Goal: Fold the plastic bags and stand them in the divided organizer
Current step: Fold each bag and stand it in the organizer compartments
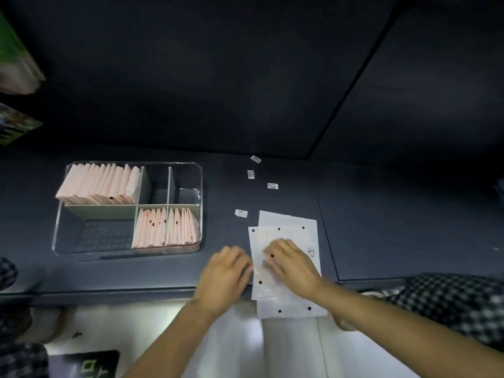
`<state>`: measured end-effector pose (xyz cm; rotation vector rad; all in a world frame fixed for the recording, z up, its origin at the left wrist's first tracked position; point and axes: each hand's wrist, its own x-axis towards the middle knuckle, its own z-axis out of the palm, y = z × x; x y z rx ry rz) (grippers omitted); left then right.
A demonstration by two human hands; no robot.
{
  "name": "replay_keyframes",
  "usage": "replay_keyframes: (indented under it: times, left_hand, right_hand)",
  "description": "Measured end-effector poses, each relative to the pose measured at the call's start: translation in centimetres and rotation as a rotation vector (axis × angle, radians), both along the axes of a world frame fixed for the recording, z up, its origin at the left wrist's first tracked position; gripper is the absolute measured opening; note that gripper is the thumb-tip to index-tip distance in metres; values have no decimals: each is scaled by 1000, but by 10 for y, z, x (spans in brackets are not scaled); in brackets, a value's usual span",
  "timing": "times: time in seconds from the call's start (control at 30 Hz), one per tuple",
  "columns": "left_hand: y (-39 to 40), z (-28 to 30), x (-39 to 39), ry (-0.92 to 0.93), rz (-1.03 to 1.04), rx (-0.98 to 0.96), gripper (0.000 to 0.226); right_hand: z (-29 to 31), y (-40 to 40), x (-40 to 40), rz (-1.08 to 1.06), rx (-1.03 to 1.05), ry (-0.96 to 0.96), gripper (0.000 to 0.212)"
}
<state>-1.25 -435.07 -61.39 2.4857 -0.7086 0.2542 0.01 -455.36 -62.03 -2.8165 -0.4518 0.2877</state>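
**Clearances and Obstructions on the Work Surface**

The dark table (381, 214) lies bare to the right of the flat plastic bags (289, 225) and in the strip between them and the clear organizer (200, 186). Four small labels (251, 174) lie scattered behind the bags and rise little above the surface.

In the organizer, the rear-left compartment is packed with upright folded bags (98, 184), and the front-right compartment is also filled (166, 227). The front-left compartment (101, 236) and the two narrow rear-right compartments (182, 192) are free. The dividers (170, 184) stand between them.
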Motion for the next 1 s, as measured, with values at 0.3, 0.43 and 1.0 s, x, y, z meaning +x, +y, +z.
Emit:
replay_keyframes:
  times: [0.3, 0.43, 1.0]
  left_hand:
    - [-25, -31, -22, 177, -254, 345, 83]
    - [-23, -30, -15, 178, -247, 352, 83]
    - [-25, -3, 10, 393, 145, -152, 16]
  right_hand:
    - [-37, -27, -14, 50, -185, 124, 58]
    - [-37, -16, 14, 33, -146, 160, 57]
    - [19, -49, 14, 111, 226, -40, 10]
